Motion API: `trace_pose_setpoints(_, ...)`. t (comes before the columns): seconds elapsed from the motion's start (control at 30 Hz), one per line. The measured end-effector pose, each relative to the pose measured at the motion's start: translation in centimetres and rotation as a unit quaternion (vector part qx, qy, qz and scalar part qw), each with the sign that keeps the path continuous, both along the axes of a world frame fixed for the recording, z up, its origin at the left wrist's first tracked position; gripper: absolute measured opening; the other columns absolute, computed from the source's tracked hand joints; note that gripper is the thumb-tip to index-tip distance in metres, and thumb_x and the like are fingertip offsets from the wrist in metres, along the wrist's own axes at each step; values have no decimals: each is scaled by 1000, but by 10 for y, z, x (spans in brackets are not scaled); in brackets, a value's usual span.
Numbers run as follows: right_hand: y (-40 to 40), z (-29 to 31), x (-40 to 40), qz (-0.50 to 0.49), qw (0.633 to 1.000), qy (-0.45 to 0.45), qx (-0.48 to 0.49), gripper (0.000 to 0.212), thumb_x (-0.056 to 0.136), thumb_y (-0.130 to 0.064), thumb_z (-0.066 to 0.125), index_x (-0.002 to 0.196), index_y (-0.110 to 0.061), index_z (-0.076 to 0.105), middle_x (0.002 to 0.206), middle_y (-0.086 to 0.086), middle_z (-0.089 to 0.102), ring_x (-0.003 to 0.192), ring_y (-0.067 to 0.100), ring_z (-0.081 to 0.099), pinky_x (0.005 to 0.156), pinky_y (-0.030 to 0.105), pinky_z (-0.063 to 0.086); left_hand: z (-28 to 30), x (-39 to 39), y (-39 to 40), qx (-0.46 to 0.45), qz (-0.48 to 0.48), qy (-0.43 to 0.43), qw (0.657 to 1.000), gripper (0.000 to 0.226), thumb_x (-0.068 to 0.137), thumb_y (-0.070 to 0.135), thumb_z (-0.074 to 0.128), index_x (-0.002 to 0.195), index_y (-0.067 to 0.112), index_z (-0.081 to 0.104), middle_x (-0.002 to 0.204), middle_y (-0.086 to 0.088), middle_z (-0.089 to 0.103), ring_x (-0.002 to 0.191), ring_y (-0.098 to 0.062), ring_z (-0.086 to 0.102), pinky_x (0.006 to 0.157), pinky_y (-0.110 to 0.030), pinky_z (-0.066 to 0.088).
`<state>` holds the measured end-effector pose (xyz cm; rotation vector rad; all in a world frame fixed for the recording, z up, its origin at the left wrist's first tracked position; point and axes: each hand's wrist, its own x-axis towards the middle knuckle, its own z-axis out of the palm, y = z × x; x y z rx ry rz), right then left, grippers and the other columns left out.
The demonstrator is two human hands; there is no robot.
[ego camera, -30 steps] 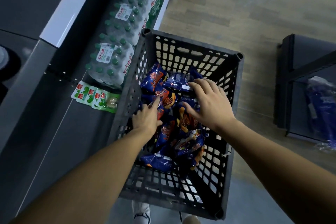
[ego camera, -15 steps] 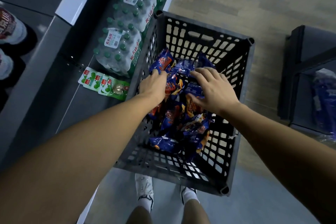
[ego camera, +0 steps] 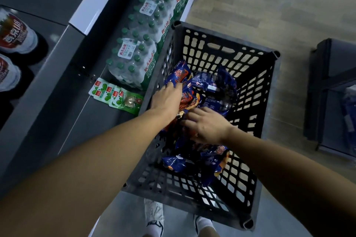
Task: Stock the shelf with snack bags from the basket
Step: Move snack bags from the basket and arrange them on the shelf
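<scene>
The left hand (ego camera: 167, 96) lies on the blue snack bags (ego camera: 194, 100) near the far-left wall of the basket (ego camera: 273, 90), its fingers reaching over the upper bag (ego camera: 178, 74); whether they have closed on it I cannot tell, since the fingertips are hidden against the foil. The right hand (ego camera: 207, 124) rests palm-down on the middle of the pile with fingers spread and fairly straight, pressing rather than gripping.

The step in hand looks like gathering bags for a lift. To do it well, each hand should probably close on the body of a bag, not on a crimped end, and take only as many as it can hold flat; foil is slippery and a loose bunch may spill back. Lifting straight up should keep the bags clear of the basket's slotted walls.

The bags lie jumbled in the lower part of the basket, overlapping at mixed angles. The upper bag leans against the left wall, its long axis running from the left hand up toward the far-left corner. Nearer the person, another bag (ego camera: 174, 162) lies roughly crosswise.

Beside the basket on the left sits the low shelf (ego camera: 63, 90), carrying shrink-wrapped water bottles (ego camera: 142, 57) and a green snack pack (ego camera: 117, 96).
</scene>
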<state>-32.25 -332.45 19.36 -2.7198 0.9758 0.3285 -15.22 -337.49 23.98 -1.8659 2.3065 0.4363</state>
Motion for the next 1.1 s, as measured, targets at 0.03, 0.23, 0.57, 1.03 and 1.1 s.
trace_pose_setpoints(0.03,-2,-7,6,20,1000,5,7,58,81,-53,65,128,-19,57,118,6,61,110,29,56,89,43,47,-2,0,0,-1,-1,-6,1000,59,90,8,64,142,12,36,128,-14,53,114,-30,56,87,-40,50)
trace_pose_setpoints(0.23,-13,-48,45,78,994,52,52,43,100,-29,40,143,-24,44,142,3,48,133,26,38,105,43,28,-10,1,1,-8,0,-22,1000,56,93,5,56,145,11,33,131,-16,51,118,-32,54,90,-41,48)
trace_pose_setpoints(0.57,-16,-21,23,-7,995,70,67,47,102,-22,38,147,-37,38,145,-1,40,130,30,29,108,69,20,6,-16,-3,14,5,-37,999,49,95,9,52,141,12,36,130,-16,51,118,-36,53,91,-45,46)
trace_pose_setpoints(1.03,-19,260,-66,-327,941,-87,-31,67,86,-71,35,141,-35,47,136,-4,54,127,25,47,106,44,31,247,-12,-31,23,-24,29,999,49,90,4,62,134,20,47,119,-7,61,104,-27,59,86,-43,52)
trace_pose_setpoints(1.1,-16,307,-68,-340,935,-83,-52,57,91,-61,49,141,-35,45,138,-4,53,126,25,47,98,39,37,289,-5,-27,23,-31,43,998,58,89,6,63,140,25,44,127,-7,58,108,-27,59,86,-43,53)
